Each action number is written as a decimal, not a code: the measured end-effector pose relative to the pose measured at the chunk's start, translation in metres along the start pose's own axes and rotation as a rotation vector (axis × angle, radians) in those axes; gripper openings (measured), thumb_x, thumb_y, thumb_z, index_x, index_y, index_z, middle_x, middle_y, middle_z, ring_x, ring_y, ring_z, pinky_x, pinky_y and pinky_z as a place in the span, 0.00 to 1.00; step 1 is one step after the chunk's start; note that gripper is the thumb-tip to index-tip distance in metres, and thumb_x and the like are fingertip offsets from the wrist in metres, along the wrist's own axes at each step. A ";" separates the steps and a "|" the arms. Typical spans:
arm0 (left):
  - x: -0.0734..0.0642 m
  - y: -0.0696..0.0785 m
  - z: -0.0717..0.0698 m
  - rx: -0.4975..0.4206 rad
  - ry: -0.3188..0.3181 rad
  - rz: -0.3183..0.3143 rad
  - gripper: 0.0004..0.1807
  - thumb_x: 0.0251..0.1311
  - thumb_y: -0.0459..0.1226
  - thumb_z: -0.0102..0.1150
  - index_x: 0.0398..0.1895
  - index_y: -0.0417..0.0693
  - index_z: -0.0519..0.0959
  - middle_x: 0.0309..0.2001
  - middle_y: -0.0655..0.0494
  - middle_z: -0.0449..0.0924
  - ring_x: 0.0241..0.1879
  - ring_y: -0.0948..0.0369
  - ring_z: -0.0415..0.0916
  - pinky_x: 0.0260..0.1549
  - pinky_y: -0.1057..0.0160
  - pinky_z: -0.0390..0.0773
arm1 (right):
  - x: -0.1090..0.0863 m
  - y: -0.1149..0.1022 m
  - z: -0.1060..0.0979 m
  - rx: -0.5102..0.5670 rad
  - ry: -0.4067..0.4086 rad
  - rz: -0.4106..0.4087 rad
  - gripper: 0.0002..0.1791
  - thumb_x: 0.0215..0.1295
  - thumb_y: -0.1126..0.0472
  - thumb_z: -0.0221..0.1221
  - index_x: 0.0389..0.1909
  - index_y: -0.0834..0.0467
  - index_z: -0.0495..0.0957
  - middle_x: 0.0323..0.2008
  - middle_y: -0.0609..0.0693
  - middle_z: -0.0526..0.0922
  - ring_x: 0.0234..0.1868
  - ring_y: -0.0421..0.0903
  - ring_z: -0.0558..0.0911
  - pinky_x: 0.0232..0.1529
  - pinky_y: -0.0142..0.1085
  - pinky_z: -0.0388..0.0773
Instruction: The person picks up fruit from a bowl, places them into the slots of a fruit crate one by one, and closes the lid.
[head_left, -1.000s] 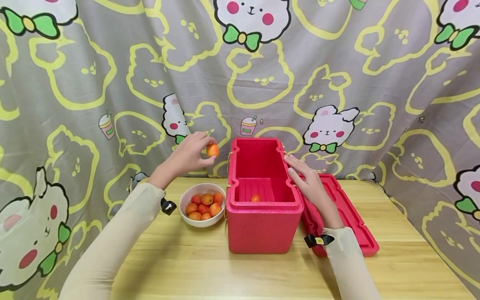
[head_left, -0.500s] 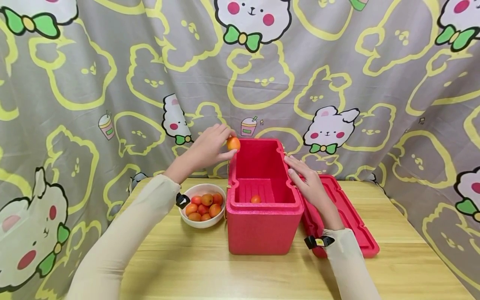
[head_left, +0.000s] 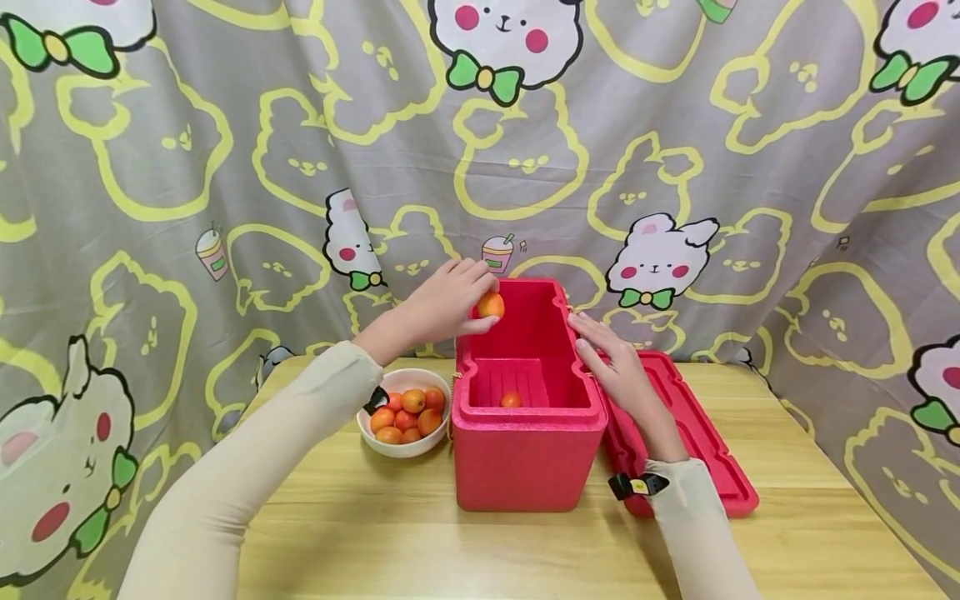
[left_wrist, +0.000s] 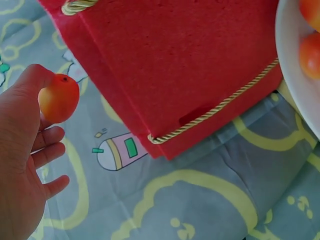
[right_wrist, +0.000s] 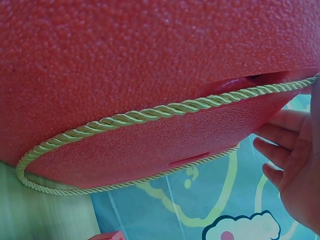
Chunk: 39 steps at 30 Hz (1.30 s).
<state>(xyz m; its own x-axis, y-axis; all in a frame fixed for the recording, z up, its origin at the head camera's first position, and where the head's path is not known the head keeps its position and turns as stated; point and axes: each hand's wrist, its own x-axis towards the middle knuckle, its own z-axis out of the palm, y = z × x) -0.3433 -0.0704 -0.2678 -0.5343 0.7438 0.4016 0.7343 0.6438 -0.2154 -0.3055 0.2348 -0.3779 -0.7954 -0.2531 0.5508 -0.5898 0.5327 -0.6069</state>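
My left hand [head_left: 442, 302] pinches a small orange-red, apricot-like fruit [head_left: 491, 306] between thumb and fingers, over the left rim of the tall red foam box [head_left: 528, 471]. In the left wrist view the fruit [left_wrist: 60, 99] shows a dark spot on top, and the lower fingers are spread apart. A similar fruit [head_left: 511, 400] lies on the grooved floor of the box. My right hand [head_left: 617, 367] rests its fairly straight fingers on the box's right rim. Left of the box, a white bowl [head_left: 407, 451] holds several more of these fruits.
To the right of the box, its red lid [head_left: 723, 467] lies on the wooden table [head_left: 360, 533], partly behind my right forearm. Gold rope [right_wrist: 145, 115] hangs along the box's sides. A patterned curtain [head_left: 420, 158] stands close behind.
My left hand has carried the fruit rightward from above the bowl to the box's opening, dipping slightly at the end. The right hand has stayed on the rim.
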 end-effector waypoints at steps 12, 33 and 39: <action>0.003 0.003 0.009 0.079 -0.070 0.057 0.22 0.66 0.53 0.59 0.53 0.46 0.77 0.50 0.50 0.77 0.54 0.53 0.72 0.59 0.51 0.72 | -0.001 -0.001 -0.001 0.000 0.007 0.002 0.28 0.74 0.55 0.56 0.74 0.51 0.69 0.73 0.55 0.71 0.77 0.55 0.65 0.75 0.62 0.56; -0.001 0.001 0.010 0.091 -0.072 0.044 0.23 0.66 0.52 0.60 0.56 0.46 0.78 0.50 0.50 0.77 0.52 0.53 0.72 0.58 0.50 0.72 | 0.000 -0.001 0.002 -0.004 0.009 -0.012 0.27 0.74 0.56 0.56 0.73 0.52 0.70 0.72 0.54 0.72 0.77 0.54 0.66 0.76 0.61 0.56; -0.005 -0.003 0.011 0.076 -0.078 0.019 0.24 0.66 0.52 0.60 0.57 0.47 0.78 0.53 0.50 0.78 0.55 0.53 0.72 0.61 0.48 0.71 | 0.000 -0.002 0.002 -0.006 0.009 -0.012 0.27 0.74 0.56 0.56 0.72 0.52 0.71 0.72 0.53 0.73 0.77 0.53 0.66 0.76 0.60 0.56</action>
<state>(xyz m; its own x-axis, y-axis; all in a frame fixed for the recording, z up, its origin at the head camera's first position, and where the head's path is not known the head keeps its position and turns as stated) -0.3471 -0.0741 -0.2794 -0.5537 0.7657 0.3272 0.7121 0.6391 -0.2905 -0.3043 0.2319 -0.3776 -0.7868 -0.2522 0.5633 -0.5985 0.5346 -0.5966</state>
